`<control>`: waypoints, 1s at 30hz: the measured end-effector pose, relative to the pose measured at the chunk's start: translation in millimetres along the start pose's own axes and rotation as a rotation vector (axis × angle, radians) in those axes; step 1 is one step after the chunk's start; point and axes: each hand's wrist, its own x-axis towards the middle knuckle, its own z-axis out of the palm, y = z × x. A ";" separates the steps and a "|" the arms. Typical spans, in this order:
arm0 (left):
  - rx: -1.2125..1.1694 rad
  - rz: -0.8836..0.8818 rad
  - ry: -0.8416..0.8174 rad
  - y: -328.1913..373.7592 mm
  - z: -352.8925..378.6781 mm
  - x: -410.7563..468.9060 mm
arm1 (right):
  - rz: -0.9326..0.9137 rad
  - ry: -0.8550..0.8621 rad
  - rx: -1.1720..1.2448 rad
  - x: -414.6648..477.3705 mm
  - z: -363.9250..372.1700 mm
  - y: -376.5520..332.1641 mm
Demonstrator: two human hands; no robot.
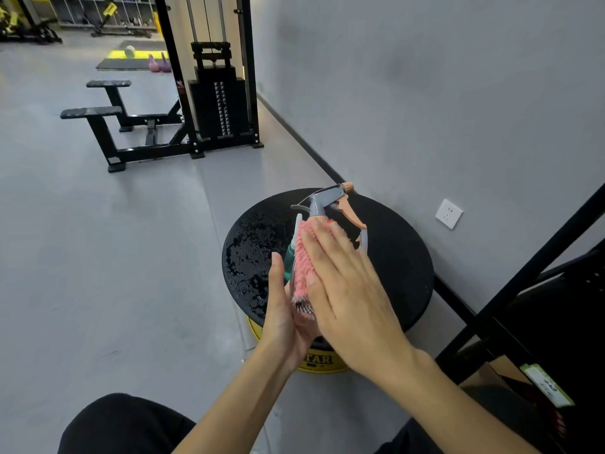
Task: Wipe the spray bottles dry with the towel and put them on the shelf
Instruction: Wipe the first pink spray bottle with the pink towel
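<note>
I have the spray bottle (pixel 319 204) tilted in the air over the round black bench (pixel 393 263), whose left half is beaded with water. My left grip (pixel 281 316) is clamped round its base, thumb up. My right grip (pixel 343 283) lies flat, fingers straight, pressing the pink towel (pixel 304 267) on the bottle's body. The black shelf (pixel 523 290) stands at right

Grey head on the spray bottle (pixel 322 204), peach-orange trigger and nozzle tip, teal-green body peeking out. The towel (pixel 302 267) is pink, ribbed in rows, with a grey-and-white speckled edge. Black stool top (pixel 393 257), glistening with scattered droplets on its left side. Yellow base (pixel 322 363) beneath, black lettering. Pale grey wall (pixel 425 77), grey floor (pixel 98 240), white socket (pixel 449 213), black shelf (pixel 523 267). Far back, purple kettlebells (pixel 159 63).
</note>
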 end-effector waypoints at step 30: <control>0.069 -0.113 0.004 -5.9 0.0 -2.1 | 0.083 0.004 0.175 14.1 -8.9 16.1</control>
